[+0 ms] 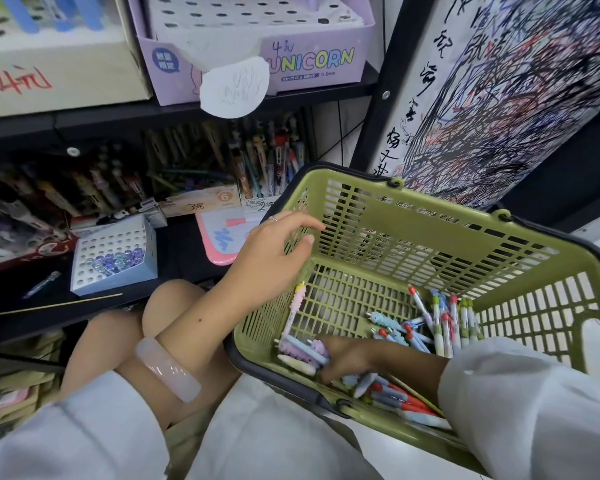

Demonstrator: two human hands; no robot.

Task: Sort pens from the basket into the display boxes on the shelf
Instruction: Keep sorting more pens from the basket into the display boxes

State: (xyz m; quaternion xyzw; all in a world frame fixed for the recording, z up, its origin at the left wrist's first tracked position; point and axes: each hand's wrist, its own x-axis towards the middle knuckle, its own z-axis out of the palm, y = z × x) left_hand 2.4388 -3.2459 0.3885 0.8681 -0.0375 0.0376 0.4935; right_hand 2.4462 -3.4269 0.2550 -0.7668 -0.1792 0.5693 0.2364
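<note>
Green basket (430, 216) holds the pens; the right hand (347, 358) is down among them, fingers seemingly closing on the pastel pens (302, 355) lying crosswise just to its left. Left hand (278, 251) rests loosely open on the rim, nearer the display box (115, 258).

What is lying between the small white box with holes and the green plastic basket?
In the head view, a pink-edged board lies between white box and basket.
</note>
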